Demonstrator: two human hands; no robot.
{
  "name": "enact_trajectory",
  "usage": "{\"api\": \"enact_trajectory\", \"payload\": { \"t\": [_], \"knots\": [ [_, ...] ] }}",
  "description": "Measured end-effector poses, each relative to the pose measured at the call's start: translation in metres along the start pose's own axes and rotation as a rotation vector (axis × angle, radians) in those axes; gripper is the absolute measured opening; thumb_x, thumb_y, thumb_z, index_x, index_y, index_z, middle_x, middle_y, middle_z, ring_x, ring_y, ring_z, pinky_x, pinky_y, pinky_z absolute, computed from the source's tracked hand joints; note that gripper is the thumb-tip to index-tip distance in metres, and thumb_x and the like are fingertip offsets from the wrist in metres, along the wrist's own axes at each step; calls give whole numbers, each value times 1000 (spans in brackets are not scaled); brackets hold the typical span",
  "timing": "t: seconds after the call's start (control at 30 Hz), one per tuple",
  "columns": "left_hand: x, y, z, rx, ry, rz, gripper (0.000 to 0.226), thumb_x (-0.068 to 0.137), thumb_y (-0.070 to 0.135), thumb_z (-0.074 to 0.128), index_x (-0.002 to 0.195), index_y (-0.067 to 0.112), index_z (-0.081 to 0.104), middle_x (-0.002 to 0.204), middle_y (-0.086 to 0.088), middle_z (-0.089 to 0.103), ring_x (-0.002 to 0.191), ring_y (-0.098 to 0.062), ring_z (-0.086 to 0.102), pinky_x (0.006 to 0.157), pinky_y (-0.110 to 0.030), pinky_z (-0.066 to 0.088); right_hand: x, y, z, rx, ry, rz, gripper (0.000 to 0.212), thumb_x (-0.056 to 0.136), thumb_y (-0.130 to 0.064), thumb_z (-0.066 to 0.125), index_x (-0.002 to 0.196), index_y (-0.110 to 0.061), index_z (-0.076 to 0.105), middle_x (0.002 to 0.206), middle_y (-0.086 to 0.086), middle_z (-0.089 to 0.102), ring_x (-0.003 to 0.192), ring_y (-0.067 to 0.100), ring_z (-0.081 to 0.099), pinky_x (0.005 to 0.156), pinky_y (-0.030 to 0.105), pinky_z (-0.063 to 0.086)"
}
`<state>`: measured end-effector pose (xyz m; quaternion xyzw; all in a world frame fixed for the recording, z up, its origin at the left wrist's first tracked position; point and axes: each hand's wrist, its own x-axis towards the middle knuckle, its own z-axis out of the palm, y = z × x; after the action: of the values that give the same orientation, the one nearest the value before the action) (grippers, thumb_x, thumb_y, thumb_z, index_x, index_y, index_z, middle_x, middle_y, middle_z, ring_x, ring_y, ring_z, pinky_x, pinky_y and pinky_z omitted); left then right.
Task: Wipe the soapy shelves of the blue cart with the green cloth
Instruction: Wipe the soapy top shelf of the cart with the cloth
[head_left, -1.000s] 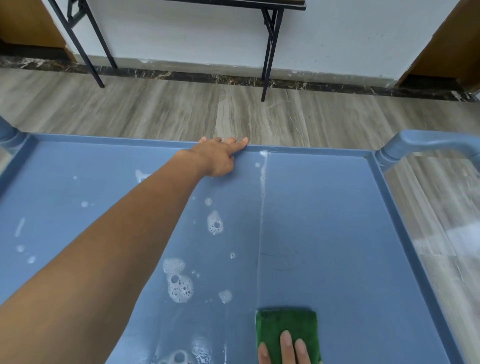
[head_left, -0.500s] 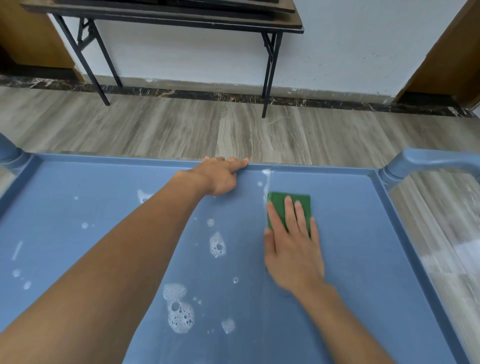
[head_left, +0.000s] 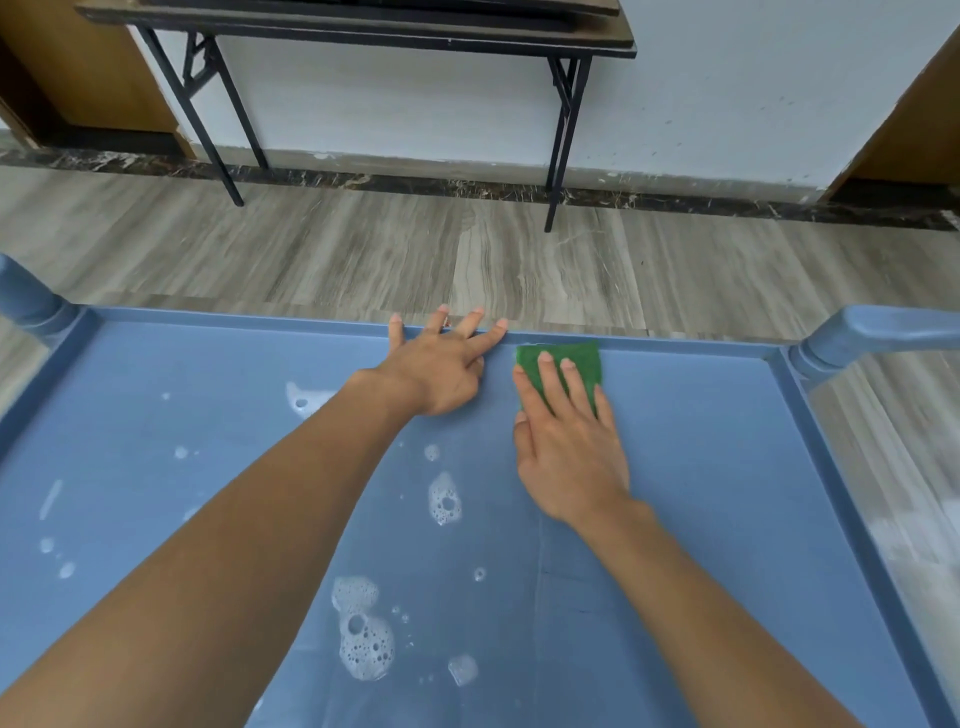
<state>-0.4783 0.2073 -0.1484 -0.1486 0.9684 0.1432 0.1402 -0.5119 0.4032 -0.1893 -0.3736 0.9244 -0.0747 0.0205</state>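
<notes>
Blue cart (head_left: 727, 467), top shelf: fills the lower view, raised lip all round, corner posts at far left and far right. The right part of the shelf, from a faint streak line outward, reads clean and matte. The left and middle carry suds.

Left hand (head_left: 441, 364): flat, fingers spread, tips hooked over the far edge of the shelf near its middle. It grasps nothing; it braces. Same spot as a second ago.

Right hand (head_left: 566, 441): open palm pressing down on the green cloth (head_left: 582, 358), fingers laid across it, not clenched. A second ago this hand and cloth sat at the near edge; half a second ago, two thirds of the way up; now the cloth butts against the far lip, just right of the left hand's fingertips. One full near-to-far stroke is complete.

Meaning, as I judge it: that lane is done and the pass has run out of shelf. The next lane lies to the left, where the bracing hand sits, so that hand will likely need to shift.

Suds left: large foam patch (head_left: 363, 634) near the near edge, mid-shelf blob (head_left: 444, 499), a smear (head_left: 304, 397) by the left forearm, scattered flecks toward the left edge.

Lower shelves: out of view, cannot tell their condition.
</notes>
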Motion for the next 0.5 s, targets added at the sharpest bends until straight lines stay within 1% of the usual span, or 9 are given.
{"api": "enact_trajectory", "payload": {
  "t": [0.13, 0.27, 0.33, 0.43, 0.47, 0.5],
  "knots": [
    [2, -5, -10, -50, -46, -22, 59, 106, 27, 22, 155, 52, 4, 168, 16, -1, 156, -21, -9, 118, -63, -14, -22, -20, -3, -4, -37, -129, 60, 100, -36, 26, 158, -25, 19, 167, 1, 13, 154, 23, 7, 123, 48, 11],
    [-2, -2, -11, -69, -48, -31, 61, 105, 24, 22, 156, 51, 4, 169, 16, -2, 156, -22, -10, 118, -63, -15, -75, -39, -10, 22, -46, -210, 58, 101, -35, 25, 158, -23, 23, 166, 2, 18, 153, 23, 12, 121, 49, 18],
    [-1, -2, -10, -68, -48, -32, 61, 105, 24, 22, 156, 53, 4, 168, 16, -2, 156, -23, -10, 118, -63, -14, -115, -45, -6, 23, 22, -197, 58, 98, -35, 33, 155, -22, 32, 164, 3, 26, 152, 24, 21, 118, 48, 23],
    [1, -4, -9, -78, -56, -35, 61, 104, 25, 22, 155, 54, 5, 168, 17, -1, 156, -22, -9, 118, -63, -14, -180, -58, 10, 19, 214, -158, 56, 88, -34, 47, 142, -21, 55, 153, 6, 46, 142, 26, 43, 108, 47, 34],
    [2, -5, -9, -84, -58, -35, 60, 105, 25, 22, 155, 54, 6, 168, 17, -1, 156, -22, -9, 118, -62, -15, -199, -61, 18, -10, 246, -149, 54, 85, -34, 46, 135, -23, 63, 146, 6, 54, 137, 25, 50, 104, 47, 39],
    [3, -5, -8, -91, -63, -36, 60, 105, 26, 22, 155, 54, 7, 168, 17, -1, 156, -21, -10, 118, -62, -15, -216, -63, 26, -59, 233, -141, 53, 82, -33, 44, 128, -26, 68, 138, 6, 61, 131, 24, 55, 100, 45, 42]
  ]
}}
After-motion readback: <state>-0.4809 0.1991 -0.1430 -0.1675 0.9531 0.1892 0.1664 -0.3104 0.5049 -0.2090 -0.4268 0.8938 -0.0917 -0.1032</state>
